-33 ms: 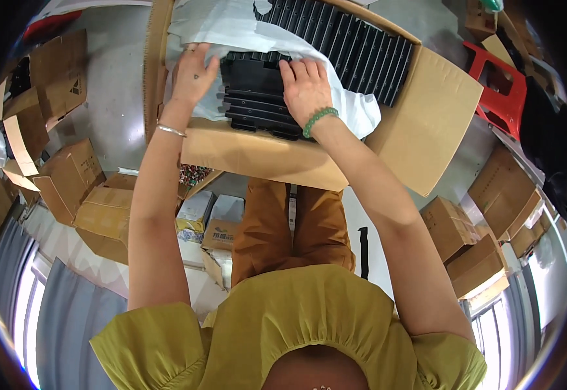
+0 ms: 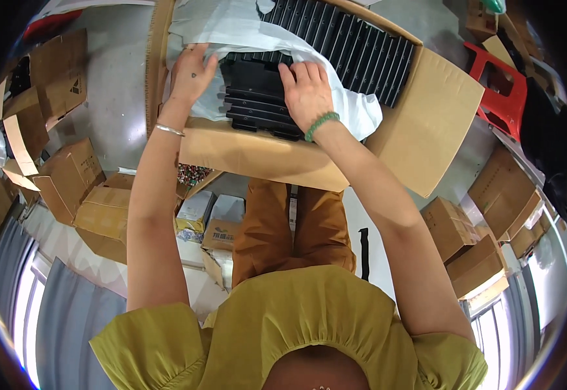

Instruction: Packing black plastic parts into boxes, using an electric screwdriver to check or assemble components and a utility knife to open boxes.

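My left hand (image 2: 194, 73) reaches to the left side of an open cardboard box (image 2: 257, 153). Its thumb stands apart from the fingers, whose tips lie at the edge of a white plastic sheet (image 2: 228, 29) and are partly hidden. My right hand (image 2: 307, 94), with a green bead bracelet, rests with bent fingers over the right side of a black plastic part (image 2: 254, 77). That part lies flat and has ridged black pieces below it. Behind, rows of similar ribbed black parts (image 2: 355, 49) fill the box, partly covered by the sheet.
One box flap (image 2: 429, 133) sticks out to the right. Beyond it stands a red plastic stool (image 2: 499, 88). More cardboard boxes stand at the left (image 2: 69, 179) and the right (image 2: 449, 227). Small multicoloured bits (image 2: 193, 174) lie below the box's left corner.
Hardly anything differs. The box and both hands appear shifted very slightly to the right, and the hands keep their places on it.
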Demonstrator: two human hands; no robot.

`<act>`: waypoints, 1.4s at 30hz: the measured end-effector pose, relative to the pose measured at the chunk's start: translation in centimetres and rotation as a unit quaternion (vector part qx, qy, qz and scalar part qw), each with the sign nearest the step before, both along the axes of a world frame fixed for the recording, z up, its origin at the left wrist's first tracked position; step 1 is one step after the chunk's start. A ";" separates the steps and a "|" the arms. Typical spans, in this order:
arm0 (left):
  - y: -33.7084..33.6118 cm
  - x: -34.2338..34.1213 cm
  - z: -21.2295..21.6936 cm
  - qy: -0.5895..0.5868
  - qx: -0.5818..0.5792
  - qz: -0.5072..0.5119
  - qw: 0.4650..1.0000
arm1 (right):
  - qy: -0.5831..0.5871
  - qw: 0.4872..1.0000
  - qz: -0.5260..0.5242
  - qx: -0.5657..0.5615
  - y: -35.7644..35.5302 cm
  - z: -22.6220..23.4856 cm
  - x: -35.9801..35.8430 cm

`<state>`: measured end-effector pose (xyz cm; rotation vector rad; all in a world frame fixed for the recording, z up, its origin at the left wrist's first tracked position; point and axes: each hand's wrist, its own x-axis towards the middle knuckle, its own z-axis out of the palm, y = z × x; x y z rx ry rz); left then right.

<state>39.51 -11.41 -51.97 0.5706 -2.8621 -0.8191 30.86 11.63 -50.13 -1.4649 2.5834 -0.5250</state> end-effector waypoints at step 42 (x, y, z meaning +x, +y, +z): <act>4.3 3.1 -1.5 -0.343 0.683 0.268 0.587 | -0.260 0.958 0.113 -0.042 -1.2 -3.9 -1.7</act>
